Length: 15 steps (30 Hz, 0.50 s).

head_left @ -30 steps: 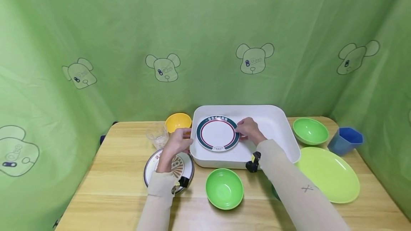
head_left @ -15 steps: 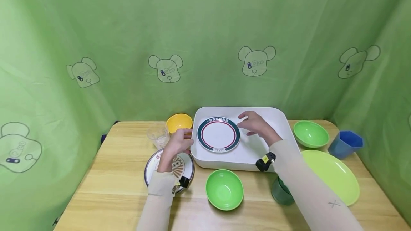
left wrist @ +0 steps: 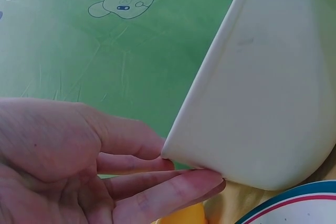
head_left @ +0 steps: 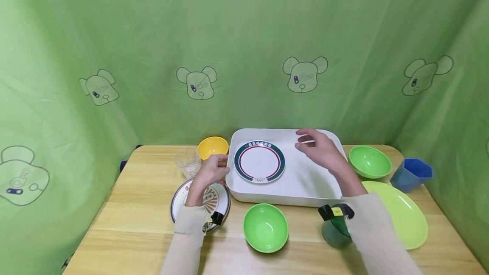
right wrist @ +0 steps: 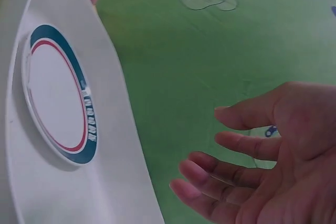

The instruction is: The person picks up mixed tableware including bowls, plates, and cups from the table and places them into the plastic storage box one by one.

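Note:
My left hand (head_left: 208, 172) holds the left side of a white rectangular tray (head_left: 290, 200). In the left wrist view its fingers (left wrist: 173, 192) and thumb lie right at the tray's edge. A round white plate (head_left: 259, 162) with a teal rim and a red ring rests in the tray's left half. My right hand (head_left: 318, 150) hovers over the tray's right part, apart from the plate. The right wrist view shows its fingers (right wrist: 226, 179) loosely spread with nothing between them. Under my left wrist, a decorated plate (head_left: 223, 200) with a dark rim is partly hidden.
Left of the tray are an orange bowl (head_left: 214, 145) and a clear cup (head_left: 187, 164). A green bowl (head_left: 265, 227) stands in front, with a dark green cup (head_left: 332, 234) under my right wrist. Another green bowl (head_left: 369, 161), a blue cup (head_left: 410, 175) and a lime platter (head_left: 408, 220) are right.
My right hand has let go of the teal-rimmed plate and moved right, away from it. The plate stays in the tray. My left hand has kept its place at the tray's left side.

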Each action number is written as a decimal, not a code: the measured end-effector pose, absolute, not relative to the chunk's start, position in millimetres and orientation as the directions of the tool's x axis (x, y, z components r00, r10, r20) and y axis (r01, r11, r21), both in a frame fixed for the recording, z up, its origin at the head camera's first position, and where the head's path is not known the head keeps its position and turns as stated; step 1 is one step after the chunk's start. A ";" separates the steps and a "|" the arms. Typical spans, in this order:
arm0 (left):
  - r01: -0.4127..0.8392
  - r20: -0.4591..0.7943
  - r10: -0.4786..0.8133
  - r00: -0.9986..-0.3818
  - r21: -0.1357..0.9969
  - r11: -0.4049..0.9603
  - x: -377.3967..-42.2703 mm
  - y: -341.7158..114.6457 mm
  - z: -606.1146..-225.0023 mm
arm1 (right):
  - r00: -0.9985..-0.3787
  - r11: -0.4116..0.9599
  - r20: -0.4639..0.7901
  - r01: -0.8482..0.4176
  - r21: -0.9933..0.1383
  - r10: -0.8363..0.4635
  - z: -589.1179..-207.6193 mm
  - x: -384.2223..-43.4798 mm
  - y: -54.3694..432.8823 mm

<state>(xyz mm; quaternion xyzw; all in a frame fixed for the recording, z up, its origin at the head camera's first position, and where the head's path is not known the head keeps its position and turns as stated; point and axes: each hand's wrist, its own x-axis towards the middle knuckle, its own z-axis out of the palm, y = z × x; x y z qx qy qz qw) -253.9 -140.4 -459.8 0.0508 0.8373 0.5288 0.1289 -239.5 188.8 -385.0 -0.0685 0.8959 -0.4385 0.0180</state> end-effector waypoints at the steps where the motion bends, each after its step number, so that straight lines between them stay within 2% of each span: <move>1: -0.053 -0.163 0.219 -0.962 0.899 0.434 -254.0 -141.1 -459.0 | -0.990 0.605 0.053 -0.124 -0.787 -0.133 -385.1 -237.2 189.5; 6: -0.048 -0.158 0.226 -0.961 0.903 0.428 -256.8 -142.2 -458.8 | -0.985 0.588 0.139 -0.174 -0.790 -0.105 -385.9 -227.7 190.3; 15: -0.029 -0.144 0.238 -0.961 0.902 0.430 -255.5 -141.8 -462.4 | -0.977 0.541 0.214 -0.193 -0.818 -0.025 -393.7 -199.8 212.6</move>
